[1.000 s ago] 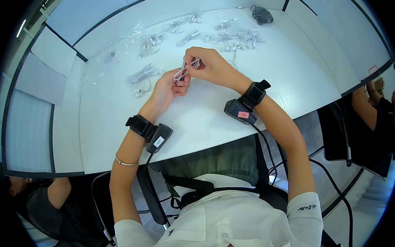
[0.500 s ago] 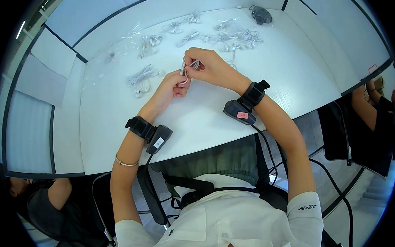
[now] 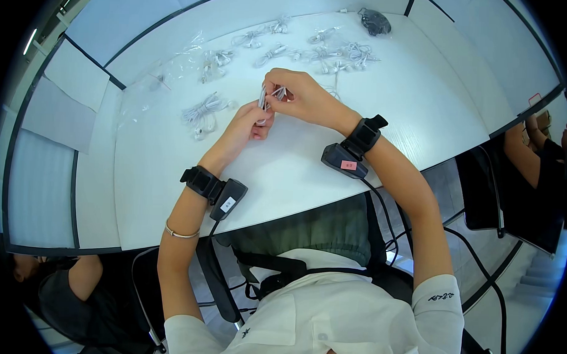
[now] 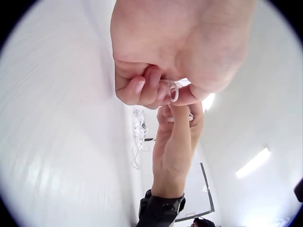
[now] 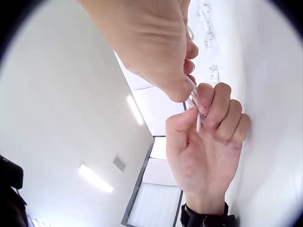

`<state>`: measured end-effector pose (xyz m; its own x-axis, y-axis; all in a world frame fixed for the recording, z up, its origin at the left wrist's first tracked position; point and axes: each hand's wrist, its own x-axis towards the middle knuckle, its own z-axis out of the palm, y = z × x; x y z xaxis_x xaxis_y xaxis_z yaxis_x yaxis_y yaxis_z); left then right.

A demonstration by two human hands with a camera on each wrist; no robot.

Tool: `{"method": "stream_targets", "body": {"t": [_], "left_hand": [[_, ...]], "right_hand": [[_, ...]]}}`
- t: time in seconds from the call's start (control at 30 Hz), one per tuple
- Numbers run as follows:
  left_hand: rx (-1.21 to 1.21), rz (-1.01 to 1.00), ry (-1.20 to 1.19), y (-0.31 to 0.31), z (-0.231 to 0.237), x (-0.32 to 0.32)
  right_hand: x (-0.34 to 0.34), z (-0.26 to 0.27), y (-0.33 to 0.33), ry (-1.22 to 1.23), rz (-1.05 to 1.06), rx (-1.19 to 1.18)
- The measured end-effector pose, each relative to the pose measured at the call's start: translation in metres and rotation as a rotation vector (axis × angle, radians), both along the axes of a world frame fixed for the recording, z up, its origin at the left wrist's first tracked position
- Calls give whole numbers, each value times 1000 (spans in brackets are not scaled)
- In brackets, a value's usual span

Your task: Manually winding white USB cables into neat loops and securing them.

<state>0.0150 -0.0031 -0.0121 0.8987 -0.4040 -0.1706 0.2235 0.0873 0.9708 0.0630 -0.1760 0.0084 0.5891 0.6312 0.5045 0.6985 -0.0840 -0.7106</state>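
Note:
A looped white cable point(image 3: 262, 96) is held between both hands above the white table. The left hand point(image 3: 248, 124) curls its fingers round the lower part of the loops; in the left wrist view a small white loop point(image 4: 174, 92) pokes out by its thumb. From the right, the right hand point(image 3: 302, 95) pinches the same cable with thumb and fingers, close against the left fingertips. In the right wrist view, white strands point(image 5: 191, 90) pass from the right thumb to the left thumb and index finger. Parts of the cable are hidden inside both hands.
Left of the hands lies a bundle of white cable point(image 3: 202, 113). Several more bundles point(image 3: 325, 52) are spread behind them, with clear plastic bags point(image 3: 168, 79) at the back left and a dark bagged object point(image 3: 375, 22) at the back right. Low white panels point(image 3: 474, 77) border the table.
The wide loop that stuck out over the left hand a second ago is now drawn in, and the strands lie closer together. The left fingers have curled slightly more; both arms are almost still.

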Motion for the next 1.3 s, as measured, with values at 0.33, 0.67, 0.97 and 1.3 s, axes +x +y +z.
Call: {"method": "stream_targets", "body": {"t": [0.33,0.67,0.97,1.3], "left_hand": [[21,26,-28,-4,3,-6],[-73,60,25,-3,0,-5],[-130,15,50,1,-1,-1],[-220,-14,73,0,-1,-2]], "right_hand": [[4,-6,1,-30,32,-9],[-1,1,2,-9,2,-16],[3,-5,2,-61,18,-28],[0,1,1,-67,13,6]]}}
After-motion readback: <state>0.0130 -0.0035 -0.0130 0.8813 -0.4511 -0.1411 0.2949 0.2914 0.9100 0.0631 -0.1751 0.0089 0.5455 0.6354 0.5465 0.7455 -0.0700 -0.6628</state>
